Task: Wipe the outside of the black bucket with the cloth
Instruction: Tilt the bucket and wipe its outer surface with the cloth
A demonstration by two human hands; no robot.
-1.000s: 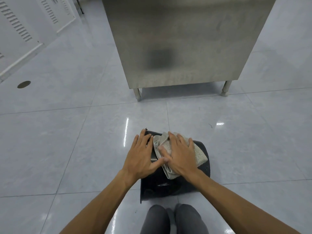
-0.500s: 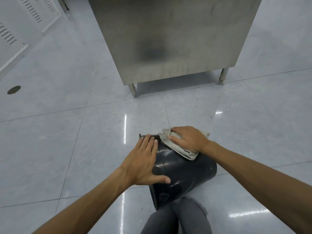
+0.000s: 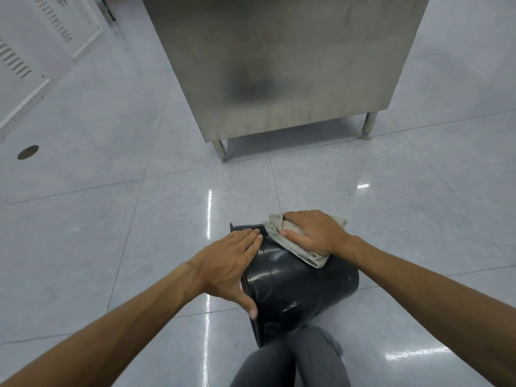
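Note:
The black bucket [image 3: 296,289] lies on its side on the tiled floor just in front of my knees, its rim toward the left. My left hand [image 3: 229,263] rests flat on the bucket's rim side, fingers together and thumb spread down its edge. A folded light grey cloth [image 3: 301,251] lies on the bucket's upper far side. My right hand [image 3: 315,233] presses down on the cloth, fingers curled over it. The bucket's inside is hidden.
A stainless steel cabinet [image 3: 282,65] on short legs stands on the floor straight ahead. A white vented panel [image 3: 36,51] runs along the upper left, with a round floor drain [image 3: 28,152] near it. My grey trouser knees [image 3: 290,361] sit below the bucket.
My right hand has slid the cloth from the bucket's middle to its far upper right side. My left hand has shifted toward the rim, and the bucket has turned slightly.

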